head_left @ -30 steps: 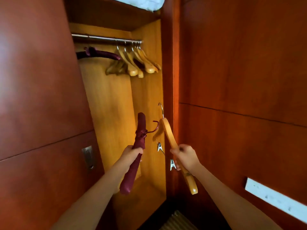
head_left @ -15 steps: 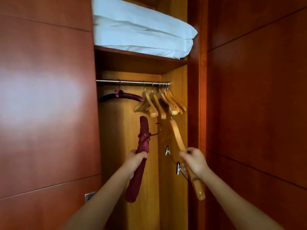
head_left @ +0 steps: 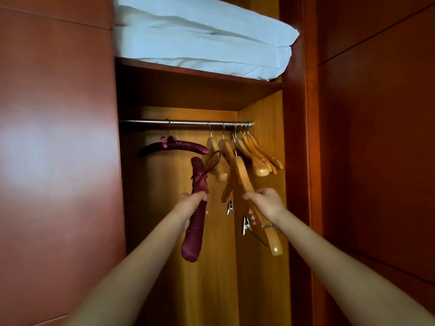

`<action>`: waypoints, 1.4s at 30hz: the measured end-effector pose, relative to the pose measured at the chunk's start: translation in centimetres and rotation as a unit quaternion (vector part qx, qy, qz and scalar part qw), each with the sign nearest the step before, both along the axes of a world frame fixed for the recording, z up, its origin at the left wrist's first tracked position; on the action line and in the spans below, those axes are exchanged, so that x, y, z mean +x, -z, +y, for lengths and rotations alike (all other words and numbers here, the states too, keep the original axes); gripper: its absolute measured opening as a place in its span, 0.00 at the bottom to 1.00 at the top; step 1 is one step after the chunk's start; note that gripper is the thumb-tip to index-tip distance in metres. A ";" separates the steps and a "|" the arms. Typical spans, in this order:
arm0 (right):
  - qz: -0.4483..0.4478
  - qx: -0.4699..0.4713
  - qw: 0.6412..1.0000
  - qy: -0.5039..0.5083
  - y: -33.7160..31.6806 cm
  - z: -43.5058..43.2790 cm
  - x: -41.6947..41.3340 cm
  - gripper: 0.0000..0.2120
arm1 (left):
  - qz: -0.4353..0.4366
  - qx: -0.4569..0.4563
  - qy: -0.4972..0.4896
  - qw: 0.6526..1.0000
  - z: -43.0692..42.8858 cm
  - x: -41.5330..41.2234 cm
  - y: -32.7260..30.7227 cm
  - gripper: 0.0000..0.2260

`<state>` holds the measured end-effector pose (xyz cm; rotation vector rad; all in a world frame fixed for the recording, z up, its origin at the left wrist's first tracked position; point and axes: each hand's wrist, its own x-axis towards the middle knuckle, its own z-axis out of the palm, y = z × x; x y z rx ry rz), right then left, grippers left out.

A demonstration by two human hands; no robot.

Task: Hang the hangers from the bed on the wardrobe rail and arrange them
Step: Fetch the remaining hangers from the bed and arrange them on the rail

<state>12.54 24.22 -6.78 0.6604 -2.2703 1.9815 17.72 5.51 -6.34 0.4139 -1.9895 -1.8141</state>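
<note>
A padded hanger [head_left: 191, 238] is gripped in the left hand [head_left: 191, 203], fingers curled round it; a wooden hanger [head_left: 243, 177] is clamped likewise in the right hand [head_left: 268, 203]. Both are held below the rail [head_left: 188, 123] — hanging seems under way — each hook must be lifted over it

Rail [head_left: 188, 123]: bare stretch between the hung padded hanger [head_left: 174, 147] and wooden hangers [head_left: 249, 151] bunched at its right end; shelf [head_left: 179, 88] close above.
</note>
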 end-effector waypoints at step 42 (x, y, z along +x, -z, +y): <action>0.015 0.007 0.994 -0.112 -11.7 -5.3 -18.5 0.05 | 0.011 -0.008 -0.055 0.998 -1.0 -13.7 -7.0 0.06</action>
